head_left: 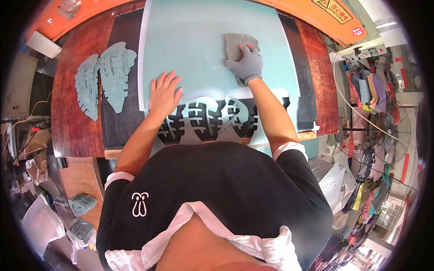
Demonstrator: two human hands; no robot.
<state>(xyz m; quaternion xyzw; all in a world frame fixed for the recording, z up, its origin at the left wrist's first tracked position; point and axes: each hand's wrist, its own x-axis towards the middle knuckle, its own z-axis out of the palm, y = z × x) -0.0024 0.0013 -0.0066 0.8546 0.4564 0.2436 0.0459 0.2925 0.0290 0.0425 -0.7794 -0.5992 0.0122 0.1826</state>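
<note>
A pale teal sheet (190, 49) covers the middle of the work surface. My bare left hand (165, 94) lies on its near left part, fingers stretched and slightly apart, holding nothing. My right hand (247, 64), in a grey glove with bare fingertips showing, grips a grey, rough, foam-like slab (236, 41) with a curved outline. The slab rests on the sheet's right side; the palm and fingers hide part of it. Along the near edge, the sheet is cut into slotted remnants (195, 118) over a black board (176, 128).
Two stacks of teal slotted cut pieces (115, 74) lie left of the sheet. An orange machine beam (289, 9) crosses the far side. Bagged pieces (82, 230) sit low at the left. Colourful scraps (366, 180) hang at the right behind a white cable (361, 118).
</note>
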